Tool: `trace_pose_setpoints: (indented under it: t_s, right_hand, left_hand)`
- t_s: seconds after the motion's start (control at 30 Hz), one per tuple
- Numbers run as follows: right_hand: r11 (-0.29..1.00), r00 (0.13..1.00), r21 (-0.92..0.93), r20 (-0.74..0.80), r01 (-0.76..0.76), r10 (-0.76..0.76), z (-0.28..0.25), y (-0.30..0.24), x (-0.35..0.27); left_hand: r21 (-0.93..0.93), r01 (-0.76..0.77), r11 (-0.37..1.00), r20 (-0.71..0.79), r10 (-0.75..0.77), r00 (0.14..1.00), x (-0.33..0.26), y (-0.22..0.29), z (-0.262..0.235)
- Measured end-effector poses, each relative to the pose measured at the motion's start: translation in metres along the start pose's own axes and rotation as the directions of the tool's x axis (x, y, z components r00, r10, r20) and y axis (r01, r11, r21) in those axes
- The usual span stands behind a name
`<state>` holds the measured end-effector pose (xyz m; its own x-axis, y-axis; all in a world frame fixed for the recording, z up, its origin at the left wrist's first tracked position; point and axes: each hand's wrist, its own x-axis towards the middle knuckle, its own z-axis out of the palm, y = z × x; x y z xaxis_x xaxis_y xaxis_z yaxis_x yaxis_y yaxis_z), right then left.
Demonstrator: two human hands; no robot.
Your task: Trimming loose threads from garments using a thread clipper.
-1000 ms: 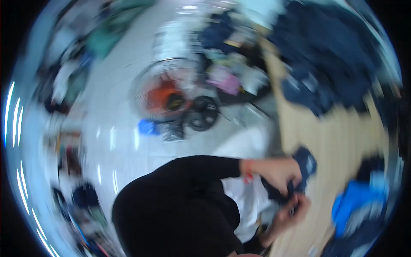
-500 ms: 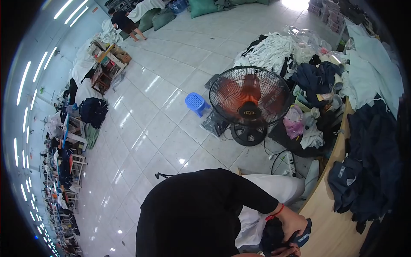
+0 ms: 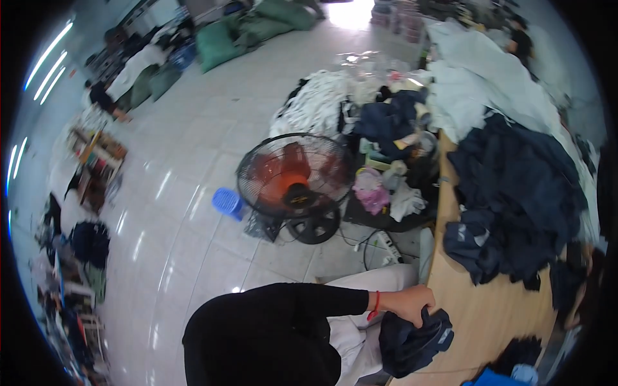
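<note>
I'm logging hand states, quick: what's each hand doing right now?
Left hand: closed, holding the dark navy cloth.
Right hand: out of view, so it cannot be told.

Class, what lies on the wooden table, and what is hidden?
A navy cloth heap and, lower in view, apparently, blue fabric; the left hand grips dark cloth at the table. Whatever is under the heap is covered.
</note>
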<state>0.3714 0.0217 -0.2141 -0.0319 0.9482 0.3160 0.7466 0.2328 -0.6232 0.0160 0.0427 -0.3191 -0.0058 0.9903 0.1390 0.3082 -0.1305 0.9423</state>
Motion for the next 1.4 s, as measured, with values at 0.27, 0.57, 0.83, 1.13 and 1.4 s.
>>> trace_pose_setpoints:
  t_s: [0.27, 0.57, 0.83, 1.13, 1.4]
  right_hand:
    - [0.955, 0.994, 0.296, 0.102, 0.012, -0.044, 0.071, -0.069, -0.03]
    - [0.916, 0.986, 0.379, 0.148, -0.131, 0.08, 0.055, -0.038, -0.044]
    - [0.817, 0.943, 0.494, 0.02, -0.298, 0.332, 0.057, -0.045, -0.042]
    - [0.754, 0.915, 0.6, -0.084, -0.27, 0.395, 0.042, -0.055, -0.027]
    - [0.942, 1.0, 0.336, -0.02, -0.011, 0.019, 0.047, -0.091, -0.015]
  left_hand:
    - [-0.196, -0.063, 0.979, 0.32, 0.125, 0.939, 0.005, 0.067, 0.038]
    - [-0.243, -0.034, 0.969, 0.474, 0.15, 0.867, 0.002, 0.082, 0.037]
    - [-0.299, 0.132, 0.945, 0.448, 0.016, 0.894, -0.004, 0.079, 0.056]
    - [-0.381, 0.458, 0.803, 0.566, -0.19, 0.803, 0.023, 0.118, 0.039]
    - [-0.28, 0.264, 0.923, 0.447, -0.119, 0.887, 0.0, 0.097, 0.024]
